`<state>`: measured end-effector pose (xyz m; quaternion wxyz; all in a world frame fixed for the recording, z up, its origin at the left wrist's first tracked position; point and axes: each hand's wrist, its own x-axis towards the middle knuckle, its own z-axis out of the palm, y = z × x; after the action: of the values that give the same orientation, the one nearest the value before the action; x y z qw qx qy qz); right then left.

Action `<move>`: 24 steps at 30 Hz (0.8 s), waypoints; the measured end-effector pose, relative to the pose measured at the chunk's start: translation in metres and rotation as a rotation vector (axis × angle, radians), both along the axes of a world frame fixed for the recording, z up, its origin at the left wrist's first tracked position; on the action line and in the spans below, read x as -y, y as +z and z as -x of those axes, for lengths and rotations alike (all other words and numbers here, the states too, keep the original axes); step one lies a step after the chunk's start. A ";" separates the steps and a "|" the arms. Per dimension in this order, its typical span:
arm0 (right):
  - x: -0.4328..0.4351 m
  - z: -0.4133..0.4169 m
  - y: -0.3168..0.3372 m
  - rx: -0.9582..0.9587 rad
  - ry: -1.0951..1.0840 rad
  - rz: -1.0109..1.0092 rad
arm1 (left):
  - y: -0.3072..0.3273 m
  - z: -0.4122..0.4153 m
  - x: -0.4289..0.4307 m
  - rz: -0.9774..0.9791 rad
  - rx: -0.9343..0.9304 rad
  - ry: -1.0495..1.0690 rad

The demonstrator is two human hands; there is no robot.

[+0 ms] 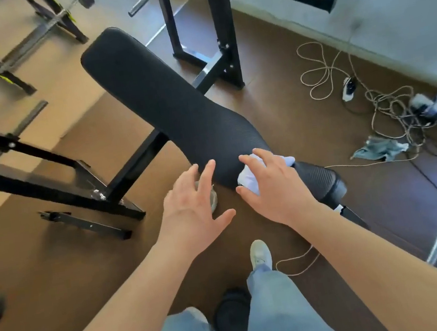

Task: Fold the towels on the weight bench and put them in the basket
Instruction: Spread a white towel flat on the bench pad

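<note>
While both hands spread empty, the white towel (246, 179) on the surface (174, 101) lies under the right hand (273, 185), left hand (192, 207) just beside.

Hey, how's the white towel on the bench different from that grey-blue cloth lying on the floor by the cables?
The white fabric towel lies on the black padded weight bench; the grey-blue cloth lies on the brown floor beside the tangled cables. The right hand spreads over the towel and hides part of it; nothing covers the cloth. Both are crumpled, not folded.
</note>
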<state>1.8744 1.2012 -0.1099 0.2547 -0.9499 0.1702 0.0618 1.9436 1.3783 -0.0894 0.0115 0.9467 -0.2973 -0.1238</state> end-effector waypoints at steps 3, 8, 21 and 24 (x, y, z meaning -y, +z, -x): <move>0.014 -0.022 -0.021 -0.033 -0.058 0.001 | -0.026 -0.036 0.023 -0.096 0.004 -0.061; 0.029 -0.049 -0.074 -0.139 -0.179 0.031 | -0.091 -0.090 0.055 -0.151 -0.038 -0.186; 0.053 -0.105 -0.264 -0.252 -0.343 0.065 | -0.285 -0.177 0.103 -0.202 -0.077 -0.461; 0.072 -0.111 -0.320 -0.286 -0.336 0.063 | -0.336 -0.177 0.116 -0.177 -0.120 -0.494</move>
<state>1.9858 1.1296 -0.4302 0.2050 -0.8972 0.3623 0.1474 2.1202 1.2624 -0.4255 -0.0844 0.8338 -0.5059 -0.2044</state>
